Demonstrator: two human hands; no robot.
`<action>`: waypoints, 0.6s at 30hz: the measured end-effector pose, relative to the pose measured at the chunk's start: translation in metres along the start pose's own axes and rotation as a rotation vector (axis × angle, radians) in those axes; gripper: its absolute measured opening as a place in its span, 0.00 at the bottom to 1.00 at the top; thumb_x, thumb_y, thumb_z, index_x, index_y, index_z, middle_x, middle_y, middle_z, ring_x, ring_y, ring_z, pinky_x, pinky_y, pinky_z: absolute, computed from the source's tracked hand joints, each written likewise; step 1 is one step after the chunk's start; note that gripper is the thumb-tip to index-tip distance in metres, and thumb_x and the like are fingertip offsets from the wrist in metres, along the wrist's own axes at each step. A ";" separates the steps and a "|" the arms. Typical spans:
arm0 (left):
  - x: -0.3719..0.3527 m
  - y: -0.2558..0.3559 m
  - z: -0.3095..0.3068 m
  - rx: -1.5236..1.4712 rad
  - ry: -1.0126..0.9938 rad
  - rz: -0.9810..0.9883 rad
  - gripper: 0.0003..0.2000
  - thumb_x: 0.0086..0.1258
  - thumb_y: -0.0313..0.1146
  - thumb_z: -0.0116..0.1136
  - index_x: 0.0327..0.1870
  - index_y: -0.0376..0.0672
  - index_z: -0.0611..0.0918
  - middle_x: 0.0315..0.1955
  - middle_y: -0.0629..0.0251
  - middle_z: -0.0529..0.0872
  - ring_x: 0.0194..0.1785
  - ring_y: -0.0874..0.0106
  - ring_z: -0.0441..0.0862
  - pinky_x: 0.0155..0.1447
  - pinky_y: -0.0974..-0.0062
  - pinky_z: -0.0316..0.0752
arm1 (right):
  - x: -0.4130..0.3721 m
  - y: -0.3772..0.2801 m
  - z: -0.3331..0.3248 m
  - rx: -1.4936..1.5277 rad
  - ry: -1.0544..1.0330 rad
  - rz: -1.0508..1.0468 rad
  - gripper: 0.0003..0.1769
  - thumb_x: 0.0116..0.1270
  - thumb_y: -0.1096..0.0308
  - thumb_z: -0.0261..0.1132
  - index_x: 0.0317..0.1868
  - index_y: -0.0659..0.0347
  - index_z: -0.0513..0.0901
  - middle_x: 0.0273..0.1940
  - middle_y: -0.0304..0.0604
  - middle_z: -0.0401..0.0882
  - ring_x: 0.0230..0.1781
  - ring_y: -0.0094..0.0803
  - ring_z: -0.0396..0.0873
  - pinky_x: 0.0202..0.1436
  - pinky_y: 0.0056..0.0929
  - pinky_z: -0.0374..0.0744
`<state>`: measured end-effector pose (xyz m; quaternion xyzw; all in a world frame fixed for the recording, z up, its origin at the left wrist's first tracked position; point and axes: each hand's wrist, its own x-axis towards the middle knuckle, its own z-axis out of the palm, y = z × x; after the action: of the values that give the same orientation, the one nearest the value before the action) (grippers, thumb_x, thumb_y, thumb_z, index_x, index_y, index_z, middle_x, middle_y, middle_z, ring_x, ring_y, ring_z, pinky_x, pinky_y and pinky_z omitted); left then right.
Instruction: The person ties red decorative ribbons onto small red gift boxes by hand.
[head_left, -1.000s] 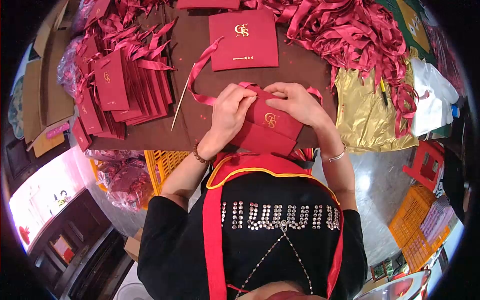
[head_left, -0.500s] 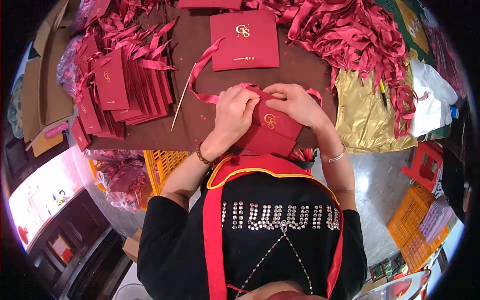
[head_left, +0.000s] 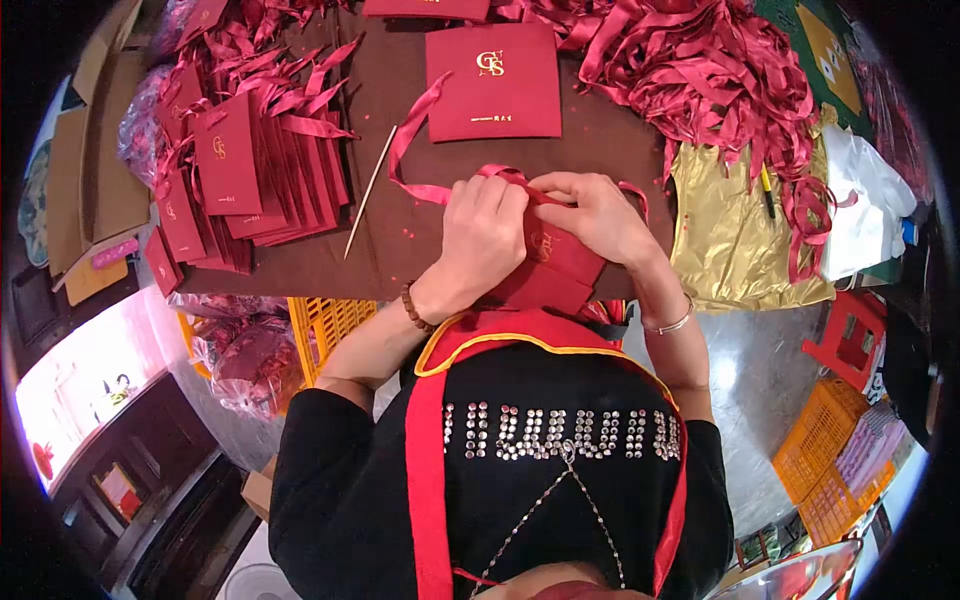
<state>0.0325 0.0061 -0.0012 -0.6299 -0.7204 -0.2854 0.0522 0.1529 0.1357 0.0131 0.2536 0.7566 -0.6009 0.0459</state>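
Close to the table's front edge, a red paper bag (head_left: 560, 262) with a gold monogram lies tilted between my hands. A red ribbon (head_left: 415, 190) runs from its top edge, looping out to the left. My left hand (head_left: 487, 232) is closed with its knuckles up, pinching the ribbon at the bag's upper edge; its fingertips are hidden. My right hand (head_left: 598, 215) grips the bag's upper right side, thumb and index finger bent towards the ribbon. Beyond them a flat red bag (head_left: 494, 85) with the same gold monogram lies on the table.
Stacked red bags with ribbons (head_left: 228, 160) stand at the left, beside a thin stick (head_left: 370, 192). A heap of red ribbons (head_left: 700, 70) lies at the right, over a gold sheet (head_left: 735, 240) with a yellow-black pen (head_left: 767, 192). An orange crate (head_left: 330, 330) sits below the table.
My left hand has turned over the bag, its back now covering more of the monogram. My right hand has shifted only slightly. The view has moved a little.
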 end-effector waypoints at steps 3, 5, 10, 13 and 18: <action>-0.002 0.001 0.001 0.025 -0.015 0.031 0.04 0.47 0.25 0.54 0.24 0.41 0.73 0.24 0.60 0.72 0.31 0.62 0.73 0.34 0.66 0.65 | -0.001 0.006 0.000 0.131 0.001 -0.023 0.18 0.61 0.71 0.61 0.51 0.72 0.78 0.46 0.47 0.82 0.49 0.30 0.78 0.56 0.27 0.74; -0.003 0.003 0.000 0.040 0.014 0.059 0.04 0.48 0.26 0.54 0.25 0.41 0.74 0.24 0.61 0.71 0.30 0.63 0.72 0.34 0.67 0.65 | -0.004 0.003 -0.002 0.260 -0.019 0.023 0.18 0.61 0.72 0.62 0.51 0.72 0.78 0.46 0.45 0.82 0.49 0.28 0.77 0.55 0.26 0.73; -0.006 0.004 0.003 0.058 0.041 0.096 0.04 0.49 0.26 0.54 0.27 0.41 0.75 0.24 0.62 0.72 0.30 0.64 0.72 0.34 0.68 0.65 | -0.002 0.011 -0.003 0.333 -0.071 0.033 0.19 0.60 0.73 0.63 0.52 0.72 0.78 0.46 0.43 0.81 0.49 0.26 0.76 0.55 0.24 0.73; -0.007 0.004 0.002 0.020 0.039 0.087 0.04 0.53 0.25 0.57 0.28 0.40 0.75 0.25 0.62 0.74 0.30 0.64 0.73 0.34 0.68 0.66 | -0.005 0.005 -0.006 0.316 -0.098 0.040 0.19 0.60 0.73 0.63 0.52 0.72 0.77 0.46 0.42 0.81 0.49 0.25 0.76 0.55 0.24 0.73; 0.000 0.002 -0.008 -0.055 0.000 0.063 0.05 0.57 0.27 0.62 0.33 0.43 0.80 0.28 0.67 0.78 0.33 0.67 0.78 0.43 0.68 0.66 | -0.006 0.013 -0.002 0.274 -0.050 -0.028 0.19 0.61 0.72 0.62 0.52 0.71 0.78 0.47 0.43 0.81 0.50 0.25 0.76 0.56 0.24 0.72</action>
<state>0.0322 0.0019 0.0064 -0.6534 -0.6922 -0.3032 0.0437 0.1639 0.1370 0.0047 0.2318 0.6694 -0.7055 0.0215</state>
